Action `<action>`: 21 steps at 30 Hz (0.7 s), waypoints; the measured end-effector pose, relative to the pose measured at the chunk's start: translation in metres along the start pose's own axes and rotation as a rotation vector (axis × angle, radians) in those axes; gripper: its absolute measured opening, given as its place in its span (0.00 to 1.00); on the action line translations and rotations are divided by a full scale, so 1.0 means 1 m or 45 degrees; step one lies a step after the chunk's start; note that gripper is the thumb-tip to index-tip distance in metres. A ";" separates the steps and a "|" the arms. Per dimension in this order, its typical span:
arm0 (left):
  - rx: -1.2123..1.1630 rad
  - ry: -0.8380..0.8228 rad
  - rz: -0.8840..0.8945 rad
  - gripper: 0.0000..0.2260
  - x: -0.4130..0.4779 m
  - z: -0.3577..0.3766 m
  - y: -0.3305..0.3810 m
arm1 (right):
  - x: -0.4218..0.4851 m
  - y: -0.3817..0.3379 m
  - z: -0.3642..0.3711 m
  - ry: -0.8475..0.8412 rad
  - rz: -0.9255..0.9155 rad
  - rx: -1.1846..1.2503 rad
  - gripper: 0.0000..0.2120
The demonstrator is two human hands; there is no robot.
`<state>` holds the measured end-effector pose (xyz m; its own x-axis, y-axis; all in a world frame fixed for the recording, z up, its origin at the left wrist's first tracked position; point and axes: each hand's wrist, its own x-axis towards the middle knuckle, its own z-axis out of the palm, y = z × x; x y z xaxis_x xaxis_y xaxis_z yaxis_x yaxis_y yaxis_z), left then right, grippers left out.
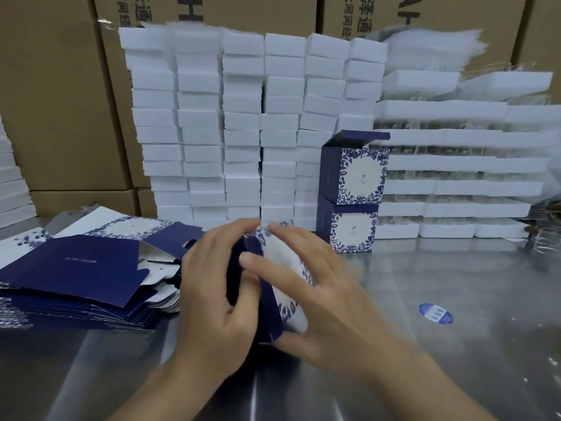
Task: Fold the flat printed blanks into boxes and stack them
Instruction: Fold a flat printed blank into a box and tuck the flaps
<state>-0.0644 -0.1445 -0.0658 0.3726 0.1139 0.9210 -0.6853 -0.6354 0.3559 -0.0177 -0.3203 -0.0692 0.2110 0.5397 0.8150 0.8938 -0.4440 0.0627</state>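
Light: bright, even, shed from overhead; shadows were kept faint.
Glare: pale streaks were mirrored on the steel table (455, 268).
Blur: left hand (212, 299), right hand (321, 299) and blank (283, 259) were smeared.
Edges: cartons (54, 101) were bowed.

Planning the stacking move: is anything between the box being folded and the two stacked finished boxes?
Nothing visible does. Only bare steel table separates the half-folded box, held by left hand and right hand, from the stack of finished boxes. The top box's lid flap stands open, though.
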 end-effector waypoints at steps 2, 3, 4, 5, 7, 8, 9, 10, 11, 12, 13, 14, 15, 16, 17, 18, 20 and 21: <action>0.012 -0.069 0.148 0.22 -0.002 0.000 0.003 | 0.000 -0.005 0.002 -0.022 -0.062 0.021 0.49; 0.004 -0.090 0.180 0.23 -0.001 -0.001 0.002 | 0.001 -0.006 0.002 -0.047 -0.066 0.045 0.49; -0.016 -0.104 0.182 0.23 -0.001 -0.001 0.001 | 0.001 -0.007 0.001 -0.068 -0.062 0.067 0.50; -0.040 -0.114 0.168 0.23 -0.001 -0.001 0.000 | 0.001 -0.008 0.000 -0.074 -0.058 0.073 0.49; -0.075 -0.135 0.144 0.23 -0.003 0.000 -0.002 | 0.002 -0.010 -0.002 -0.063 -0.059 0.046 0.49; -0.075 -0.142 0.140 0.24 -0.004 0.001 -0.002 | 0.003 -0.010 -0.004 -0.055 -0.055 0.032 0.49; -0.065 -0.140 0.134 0.25 -0.005 0.002 -0.002 | 0.003 -0.010 -0.005 -0.040 -0.035 0.023 0.49; -0.048 -0.131 0.118 0.25 -0.005 0.002 -0.002 | 0.003 -0.010 -0.006 -0.013 0.010 0.025 0.49; -0.028 -0.127 0.090 0.24 -0.006 0.003 -0.001 | 0.003 -0.010 -0.008 0.019 0.077 0.032 0.50; -0.005 -0.138 0.058 0.23 -0.007 0.003 -0.001 | 0.002 -0.009 -0.008 0.048 0.157 0.036 0.50; 0.017 -0.164 0.035 0.22 -0.009 0.003 -0.002 | 0.001 -0.008 -0.008 0.073 0.238 0.032 0.50; 0.041 -0.199 0.026 0.21 -0.012 0.003 -0.003 | -0.001 -0.005 -0.008 0.095 0.318 0.025 0.49; 0.066 -0.238 0.020 0.19 -0.014 0.004 -0.004 | -0.004 -0.002 -0.006 0.112 0.399 0.021 0.48; 0.087 -0.275 0.001 0.18 -0.016 0.006 -0.006 | -0.008 0.000 -0.004 0.124 0.476 0.025 0.46; 0.100 -0.306 -0.033 0.17 -0.017 0.007 -0.008 | -0.011 0.003 -0.001 0.136 0.535 0.033 0.44; 0.104 -0.326 -0.073 0.17 -0.018 0.009 -0.010 | -0.014 0.006 0.001 0.148 0.573 0.042 0.42; 0.116 -0.338 -0.118 0.17 -0.018 0.013 -0.014 | -0.017 0.012 0.005 0.153 0.614 0.060 0.41; 0.128 -0.331 -0.115 0.17 -0.018 0.015 -0.016 | -0.018 0.015 0.007 0.143 0.619 0.070 0.41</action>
<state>-0.0505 -0.1477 -0.0908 0.5863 -0.0178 0.8099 -0.5815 -0.7053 0.4055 -0.0052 -0.3317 -0.0864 0.5671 0.1982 0.7995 0.7228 -0.5852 -0.3676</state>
